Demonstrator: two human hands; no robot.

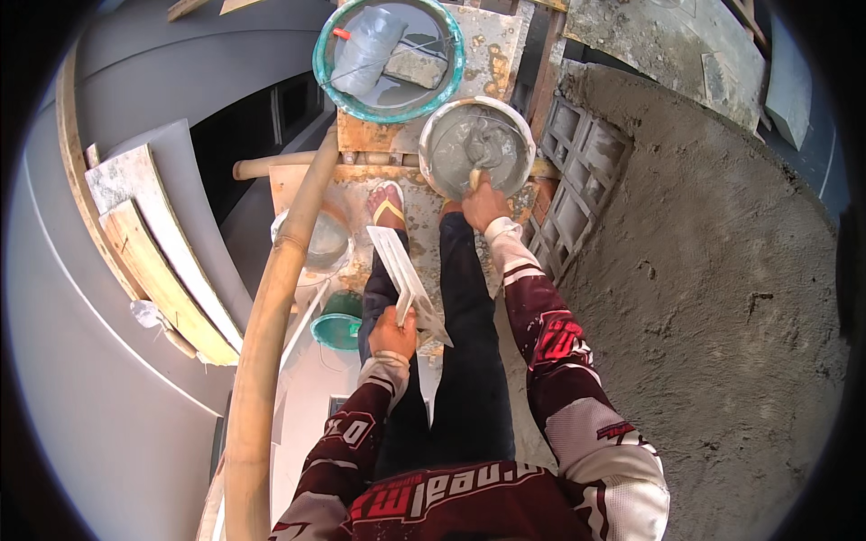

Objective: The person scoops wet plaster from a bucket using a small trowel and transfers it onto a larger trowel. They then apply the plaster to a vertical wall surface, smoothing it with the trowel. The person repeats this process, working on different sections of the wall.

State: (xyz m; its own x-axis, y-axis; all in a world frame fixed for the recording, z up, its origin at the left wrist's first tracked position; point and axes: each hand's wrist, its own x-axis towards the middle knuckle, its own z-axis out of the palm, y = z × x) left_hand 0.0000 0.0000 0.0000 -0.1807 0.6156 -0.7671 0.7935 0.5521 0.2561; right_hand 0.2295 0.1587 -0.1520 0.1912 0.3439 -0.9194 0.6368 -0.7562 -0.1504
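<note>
Mortar bucket (425, 149): likely heavy, lift by rim. Mortar (451, 153) inside it: wet, soft, probably slippery. Flat float (397, 261), nearer the body than the bucket and left of it: looks light, stiff, take by grip. Left hand (393, 334) closed on float's grip; right hand (485, 203) wrapped round tool handle (474, 178) at bucket's near rim, working end unclear

Platform (361, 137): wooden boards, worn and stained. Borne directly on it: one round teal basin (397, 116), far end; one pale-rimmed tub (425, 153), nearer, just beside the basin, holding grey mortar (456, 149); one foot (382, 195) in a yellow-strapped sandal (388, 210).
</note>
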